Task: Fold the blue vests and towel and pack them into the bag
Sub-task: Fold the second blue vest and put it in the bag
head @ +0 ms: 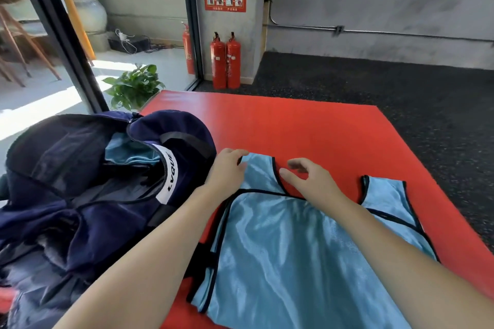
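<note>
A light blue vest with black trim lies flat on the red mat, shoulder straps pointing away from me. My left hand pinches the top edge of the left strap. My right hand hovers over the neckline beside that strap, fingers loosely curled and holding nothing. To the left stands a navy bag, unzipped, with folded light blue fabric showing inside. No towel can be picked out.
Two red fire extinguishers stand against a concrete pillar beyond the mat. A potted green plant sits by the glass door behind the bag. Dark speckled flooring surrounds the mat on the right.
</note>
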The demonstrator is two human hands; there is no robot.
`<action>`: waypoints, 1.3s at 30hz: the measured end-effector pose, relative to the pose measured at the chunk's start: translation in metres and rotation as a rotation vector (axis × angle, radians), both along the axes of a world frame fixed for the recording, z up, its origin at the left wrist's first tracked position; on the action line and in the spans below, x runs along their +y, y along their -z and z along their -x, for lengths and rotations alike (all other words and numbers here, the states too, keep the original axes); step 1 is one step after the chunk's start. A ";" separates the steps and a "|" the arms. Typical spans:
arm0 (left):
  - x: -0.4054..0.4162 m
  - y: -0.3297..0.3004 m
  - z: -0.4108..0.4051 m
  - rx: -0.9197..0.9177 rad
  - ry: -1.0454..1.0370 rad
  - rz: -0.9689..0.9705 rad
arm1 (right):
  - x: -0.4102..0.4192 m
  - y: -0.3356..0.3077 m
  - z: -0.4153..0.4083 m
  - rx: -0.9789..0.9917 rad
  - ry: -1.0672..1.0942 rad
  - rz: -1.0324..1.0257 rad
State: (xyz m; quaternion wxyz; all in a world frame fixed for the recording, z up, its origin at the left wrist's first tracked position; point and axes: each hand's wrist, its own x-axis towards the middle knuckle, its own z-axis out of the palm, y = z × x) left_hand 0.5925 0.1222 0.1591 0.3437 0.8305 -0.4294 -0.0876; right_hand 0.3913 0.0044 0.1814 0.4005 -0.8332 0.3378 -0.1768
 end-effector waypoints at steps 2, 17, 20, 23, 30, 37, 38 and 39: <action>0.010 -0.002 0.005 -0.029 0.015 -0.007 | 0.002 -0.008 0.025 0.031 0.000 0.057; 0.067 -0.010 0.050 -0.028 0.094 -0.148 | -0.035 -0.008 0.202 0.427 0.112 0.407; 0.066 -0.008 0.052 -0.026 0.086 -0.141 | -0.047 -0.001 0.216 0.507 0.117 0.398; 0.063 -0.011 0.052 0.010 0.067 -0.114 | -0.055 0.000 0.219 0.501 0.127 0.359; 0.059 -0.022 0.047 -0.018 -0.021 -0.085 | -0.064 0.006 0.215 0.344 0.142 0.246; 0.040 -0.048 0.027 0.224 -0.070 0.204 | -0.087 -0.020 0.208 0.002 0.323 0.136; 0.034 -0.048 0.025 0.251 -0.084 0.245 | -0.089 -0.019 0.204 -0.029 0.343 0.136; 0.029 -0.049 0.026 0.278 -0.100 0.266 | -0.090 -0.016 0.199 -0.049 0.353 0.134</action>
